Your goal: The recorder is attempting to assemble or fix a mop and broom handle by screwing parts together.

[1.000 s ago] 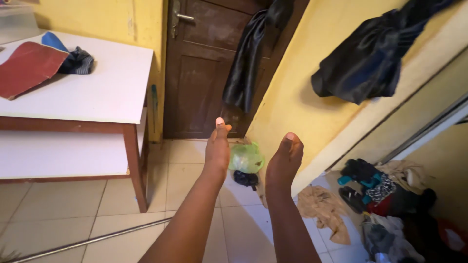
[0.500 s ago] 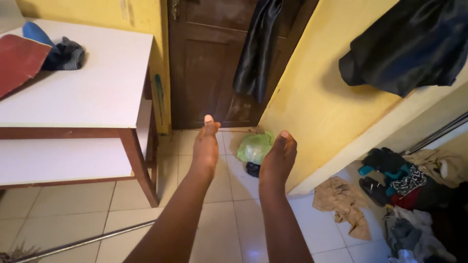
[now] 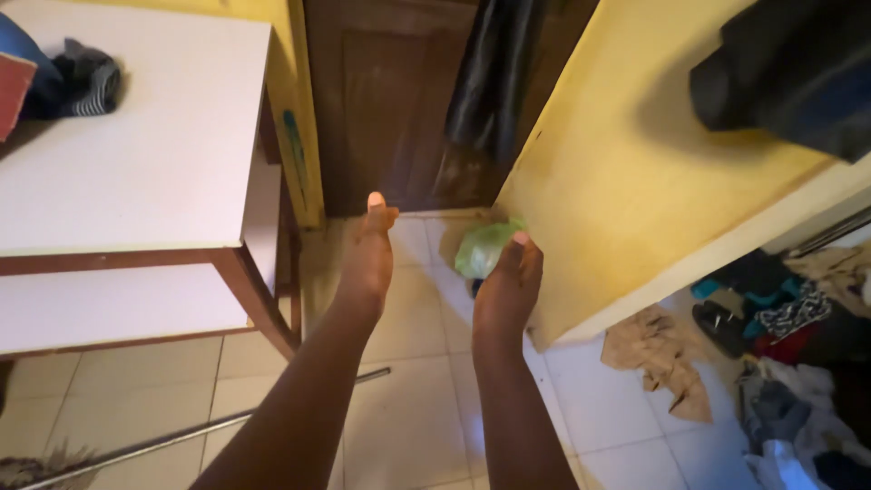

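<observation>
Crumpled pale-green thin plastic bag [image 3: 485, 247] on the tiled floor [image 3: 408, 426]: likely light, soft, slippery; pinch a gathered fold. Left hand [image 3: 367, 259] and right hand [image 3: 508, 286]: fingers loosely curled, empty.

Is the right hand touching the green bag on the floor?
Cannot tell. In the head view the right hand overlaps the green bag, hiding any contact or gap.

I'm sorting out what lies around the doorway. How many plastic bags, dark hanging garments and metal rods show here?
Crumpled light green plastic bag on the tiled floor, just beyond the right hand: 1
Dark garments hanging, one shiny black on the door, one dark blue-black on the yellow wall: 2
Thin metal rod on the floor: 1
Total: 4
</observation>
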